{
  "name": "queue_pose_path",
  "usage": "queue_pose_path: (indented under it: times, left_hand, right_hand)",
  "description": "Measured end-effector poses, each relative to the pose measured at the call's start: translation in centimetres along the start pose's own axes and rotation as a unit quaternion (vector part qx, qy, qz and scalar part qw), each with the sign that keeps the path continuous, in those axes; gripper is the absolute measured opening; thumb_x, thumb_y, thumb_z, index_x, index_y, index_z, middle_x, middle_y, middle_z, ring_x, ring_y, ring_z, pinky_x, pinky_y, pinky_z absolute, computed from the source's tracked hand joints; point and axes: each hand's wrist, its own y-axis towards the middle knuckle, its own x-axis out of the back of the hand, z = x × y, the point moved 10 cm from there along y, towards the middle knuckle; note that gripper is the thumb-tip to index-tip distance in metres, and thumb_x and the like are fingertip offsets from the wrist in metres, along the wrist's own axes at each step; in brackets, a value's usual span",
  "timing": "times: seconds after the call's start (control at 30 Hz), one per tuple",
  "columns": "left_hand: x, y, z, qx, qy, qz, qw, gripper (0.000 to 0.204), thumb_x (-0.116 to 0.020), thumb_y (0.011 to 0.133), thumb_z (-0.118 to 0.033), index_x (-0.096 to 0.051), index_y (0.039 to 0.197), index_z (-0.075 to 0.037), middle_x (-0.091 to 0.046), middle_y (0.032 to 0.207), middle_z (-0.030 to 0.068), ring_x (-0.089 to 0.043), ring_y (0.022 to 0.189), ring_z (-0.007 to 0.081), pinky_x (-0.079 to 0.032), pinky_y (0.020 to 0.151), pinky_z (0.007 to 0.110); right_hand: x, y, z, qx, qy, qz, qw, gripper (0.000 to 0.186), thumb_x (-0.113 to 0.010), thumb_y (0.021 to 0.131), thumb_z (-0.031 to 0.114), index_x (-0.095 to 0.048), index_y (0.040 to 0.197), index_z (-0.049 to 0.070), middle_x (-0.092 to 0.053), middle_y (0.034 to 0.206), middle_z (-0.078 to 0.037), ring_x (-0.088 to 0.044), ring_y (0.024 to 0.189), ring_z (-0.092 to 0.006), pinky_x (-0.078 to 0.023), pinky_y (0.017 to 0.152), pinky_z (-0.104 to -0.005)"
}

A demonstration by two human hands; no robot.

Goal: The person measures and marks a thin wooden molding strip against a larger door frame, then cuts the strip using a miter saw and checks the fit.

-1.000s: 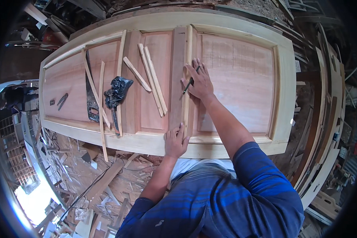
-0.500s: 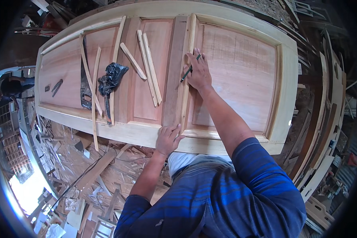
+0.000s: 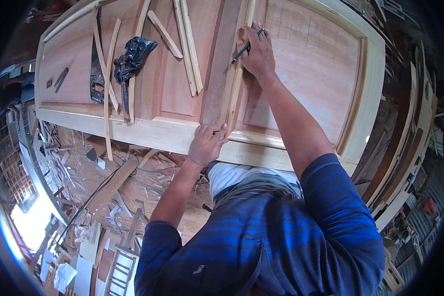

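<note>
A pale wooden panelled door lies flat in front of me. Along the crosspiece left of its large right panel runs a light moulding strip. My right hand presses on the far part of this strip, with a dark green pencil held between its fingers. At the strip's near end is my left hand, its fingertips and thumb drawn together against the wood by the door's near edge.
Loose wood strips, a handsaw, a hammer under a black plastic bag and pliers lie on the door. Offcuts litter the floor. Long boards stand at the right.
The door now sits higher in the view, as the camera has shifted. My left fingers have drawn in closer around the strip's near end. My right hand keeps the pencil and stays on the strip.
</note>
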Motion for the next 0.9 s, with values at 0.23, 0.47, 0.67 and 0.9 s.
queue_pose_path:
  times: [0.23,0.47,0.67,0.9]
  left_hand:
    - [0.13,-0.69,0.32,-0.006,-0.015,-0.029,0.999,0.057,-0.087,0.08,-0.017,-0.072,0.134,-0.011,-0.067,0.105,0.0061,-0.062,0.094,0.0288,-0.049,0.085,0.043]
    - [0.11,-0.54,0.32,-0.008,-0.012,-0.042,0.999,0.061,-0.09,0.077,-0.016,-0.073,0.136,-0.019,-0.066,0.101,0.0027,-0.061,0.09,0.0242,-0.048,0.082,0.041]
    - [-0.01,-0.75,0.38,-0.014,0.003,-0.027,1.0,0.06,-0.088,0.079,-0.017,-0.073,0.137,-0.019,-0.063,0.097,0.0024,-0.059,0.089,0.0237,-0.045,0.082,0.041]
    - [-0.05,-0.19,0.01,-0.01,-0.008,-0.011,1.0,0.049,-0.087,0.08,-0.017,-0.077,0.127,-0.008,-0.062,0.095,0.003,-0.057,0.089,0.0247,-0.044,0.083,0.042]
  right_hand:
    - [-0.23,-0.05,-0.05,-0.005,-0.018,0.011,1.0,0.049,-0.064,0.095,0.025,-0.055,0.141,0.009,-0.053,0.153,-0.03,-0.044,0.15,-0.0408,-0.024,0.131,-0.05]
    - [-0.07,-0.27,-0.17,-0.008,-0.013,0.002,1.0,0.049,-0.064,0.095,0.025,-0.055,0.141,0.009,-0.053,0.153,-0.03,-0.044,0.15,-0.0396,-0.024,0.132,-0.0487]
    - [0.08,-0.22,0.02,-0.019,-0.002,-0.005,1.0,0.051,-0.066,0.093,0.022,-0.056,0.141,0.009,-0.055,0.152,-0.027,-0.045,0.149,-0.0388,-0.026,0.132,-0.0488]
    - [0.68,-0.39,-0.38,-0.022,0.03,-0.028,0.999,0.059,-0.072,0.086,0.017,-0.055,0.142,0.008,-0.057,0.149,-0.023,-0.047,0.145,-0.0397,-0.03,0.13,-0.0498]
